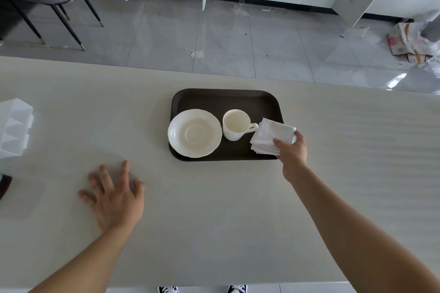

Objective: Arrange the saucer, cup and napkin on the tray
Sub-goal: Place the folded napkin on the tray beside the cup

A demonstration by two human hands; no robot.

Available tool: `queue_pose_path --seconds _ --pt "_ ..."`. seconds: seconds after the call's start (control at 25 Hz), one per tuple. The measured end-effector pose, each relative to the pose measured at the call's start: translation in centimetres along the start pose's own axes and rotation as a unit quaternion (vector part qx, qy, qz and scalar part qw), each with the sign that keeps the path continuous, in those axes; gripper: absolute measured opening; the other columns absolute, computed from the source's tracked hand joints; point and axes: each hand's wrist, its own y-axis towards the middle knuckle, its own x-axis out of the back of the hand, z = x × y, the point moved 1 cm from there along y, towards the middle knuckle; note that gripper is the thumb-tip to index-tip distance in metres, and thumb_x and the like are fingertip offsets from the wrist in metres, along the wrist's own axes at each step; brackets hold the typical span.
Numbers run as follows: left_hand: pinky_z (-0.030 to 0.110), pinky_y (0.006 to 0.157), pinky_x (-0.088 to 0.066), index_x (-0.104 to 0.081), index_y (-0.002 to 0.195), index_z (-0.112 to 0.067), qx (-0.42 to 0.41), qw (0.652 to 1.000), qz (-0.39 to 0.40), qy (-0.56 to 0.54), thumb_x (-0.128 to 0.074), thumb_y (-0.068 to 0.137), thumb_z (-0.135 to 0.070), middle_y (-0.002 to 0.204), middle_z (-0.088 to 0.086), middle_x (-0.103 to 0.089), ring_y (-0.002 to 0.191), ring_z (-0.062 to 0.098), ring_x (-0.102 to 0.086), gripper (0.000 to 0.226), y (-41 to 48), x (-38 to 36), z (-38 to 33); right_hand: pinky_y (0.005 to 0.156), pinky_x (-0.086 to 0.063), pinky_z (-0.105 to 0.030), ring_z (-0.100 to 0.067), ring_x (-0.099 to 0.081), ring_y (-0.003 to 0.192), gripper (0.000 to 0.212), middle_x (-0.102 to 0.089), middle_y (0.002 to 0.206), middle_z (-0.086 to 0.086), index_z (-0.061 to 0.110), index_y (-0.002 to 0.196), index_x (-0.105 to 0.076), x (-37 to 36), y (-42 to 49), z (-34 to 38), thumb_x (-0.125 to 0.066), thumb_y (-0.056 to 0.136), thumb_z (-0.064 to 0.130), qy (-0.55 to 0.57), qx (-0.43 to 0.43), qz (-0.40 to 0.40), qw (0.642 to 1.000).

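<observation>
Head view: I see my right hand [291, 151] gripping the folded white napkin [272, 137], thumb on top, fingers beneath its near edge. The napkin lies at the right end of the dark tray [226, 98], overhanging its right rim. The cup [235, 125] stands upright just left of the napkin, handle touching it. The saucer [194, 133] lies left of the cup, overhanging the tray's left rim. My left hand [114, 200] rests spread and empty on the surface [214, 221].
</observation>
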Motion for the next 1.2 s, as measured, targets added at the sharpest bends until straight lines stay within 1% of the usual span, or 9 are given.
queue_pose_path --seconds 0.2,0.32,0.4,0.48,0.64,0.76,0.84,1.04,1.2 --pt "0.066 0.113 -0.004 -0.033 0.149 -0.032 0.0 1.0 -0.005 0.002 -0.026 0.085 -0.05 0.159 0.021 -0.022 0.146 0.044 -0.011 0.066 0.1 0.1 0.0 0.086 -0.054 -0.041 -0.025 -0.058 0.102 0.063 -0.054 0.112 0.001 0.023 0.138 -0.044 0.1 0.1 0.3 -0.072 0.082 0.015 -0.044 0.008 0.015 0.999" --pt "0.067 0.113 -0.005 -0.033 0.149 -0.031 -0.001 1.0 -0.006 0.003 -0.026 0.085 -0.051 0.158 0.022 -0.023 0.146 0.045 -0.012 0.068 0.1 0.0 0.1 0.067 -0.05 -0.03 -0.024 -0.059 0.096 0.06 -0.06 0.115 -0.004 0.02 0.136 -0.048 0.5 0.0 0.7 -0.068 0.08 0.01 -0.099 0.018 0.0 0.995" --pt "0.067 0.113 -0.006 -0.033 0.149 -0.031 -0.001 1.0 -0.005 0.005 -0.026 0.084 -0.051 0.158 0.022 -0.022 0.146 0.044 -0.011 0.068 0.1 -0.1 0.0 0.065 -0.05 -0.03 -0.026 -0.062 0.095 0.058 -0.064 0.119 -0.006 0.018 0.134 -0.051 0.9 -0.1 1.0 -0.062 0.078 0.007 -0.172 0.053 -0.015 0.984" --pt "0.067 0.113 -0.005 -0.033 0.149 -0.031 -0.001 1.0 -0.006 0.004 -0.027 0.085 -0.051 0.159 0.022 -0.022 0.146 0.045 -0.011 0.068 0.1 -0.1 0.0 0.077 -0.052 -0.033 -0.028 -0.063 0.101 0.056 -0.06 0.127 -0.008 0.016 0.134 -0.054 1.1 -0.2 1.2 -0.06 0.079 0.005 -0.249 0.098 -0.024 0.963" --pt "0.067 0.113 -0.004 -0.033 0.149 -0.031 -0.001 1.0 -0.005 -0.003 -0.026 0.085 -0.051 0.159 0.022 -0.022 0.146 0.045 -0.011 0.068 0.0 -0.1 0.1 0.075 -0.041 -0.027 -0.027 -0.057 0.091 0.043 -0.052 0.123 -0.009 0.013 0.126 -0.061 1.4 -0.7 1.0 -0.06 0.084 0.002 -0.355 0.171 -0.022 0.919" --pt "0.067 0.113 -0.004 -0.032 0.15 -0.031 -0.002 1.0 -0.004 0.004 -0.025 0.085 -0.052 0.159 0.021 -0.021 0.147 0.044 -0.01 0.068 0.1 -0.1 0.1 0.079 -0.038 -0.027 -0.033 -0.053 0.105 0.036 -0.054 0.12 -0.012 0.007 0.119 -0.064 1.4 -1.0 0.9 -0.059 0.084 -0.001 -0.423 0.243 -0.01 0.873" --pt "0.066 0.113 -0.004 -0.032 0.15 -0.031 -0.001 1.0 -0.002 0.005 -0.025 0.085 -0.052 0.16 0.021 -0.02 0.147 0.044 -0.01 0.069 0.1 -0.1 0.2 0.081 -0.041 -0.031 -0.036 -0.05 0.111 0.034 -0.056 0.121 -0.015 0.005 0.118 -0.065 1.3 -1.2 1.0 -0.058 0.086 -0.001 -0.463 0.276 -0.003 0.842" --pt "0.067 0.113 -0.004 -0.034 0.149 -0.03 -0.001 1.0 -0.003 0.003 -0.027 0.085 -0.051 0.159 0.021 -0.022 0.146 0.045 -0.012 0.068 0.0 0.1 0.0 0.082 -0.046 -0.037 -0.038 -0.049 0.11 0.033 -0.059 0.119 -0.017 0.005 0.116 -0.067 1.6 -1.4 2.0 -0.055 0.087 -0.003 -0.504 0.314 0.005 0.805" --pt "0.067 0.114 -0.005 -0.037 0.148 -0.029 -0.003 1.0 -0.003 -0.005 -0.032 0.085 -0.048 0.158 0.023 -0.024 0.145 0.046 -0.015 0.066 -0.1 0.3 -0.2 0.076 -0.048 -0.038 -0.039 -0.05 0.101 0.032 -0.062 0.108 -0.019 0.001 0.112 -0.068 1.2 -1.6 4.8 -0.055 0.084 -0.009 -0.51 0.387 0.012 0.768"
